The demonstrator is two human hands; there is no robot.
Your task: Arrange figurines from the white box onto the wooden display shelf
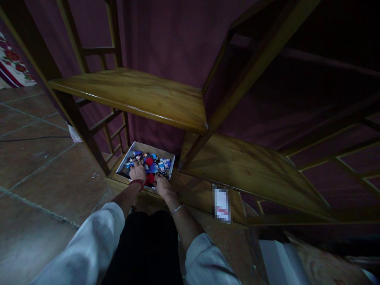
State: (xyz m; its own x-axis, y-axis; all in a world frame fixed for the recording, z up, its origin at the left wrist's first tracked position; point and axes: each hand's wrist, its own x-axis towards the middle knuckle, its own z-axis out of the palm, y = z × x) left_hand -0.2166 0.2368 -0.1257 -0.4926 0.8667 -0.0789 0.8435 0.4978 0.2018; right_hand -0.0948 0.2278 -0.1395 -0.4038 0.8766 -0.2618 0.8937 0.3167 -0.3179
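Note:
A shallow white box (128, 156) sits on the lowest wooden shelf board, filled with several small doll figures (154, 163) in blue, red and dark colours. My left hand (137, 172), with a red bead bracelet at the wrist, reaches into the box and rests on the figures, fingers curled among them. My right hand (162, 185), wearing a thin silver bracelet, lies at the box's near edge, fingers bent over the rim. What either hand grips is hidden.
A wooden shelf unit (139, 95) has a board above the box and a lower board (246, 166) to the right. A small packet (221, 204) lies near the right. Brown tiled floor (35, 166) spreads left, with a cable. A white object (276, 257) sits bottom right.

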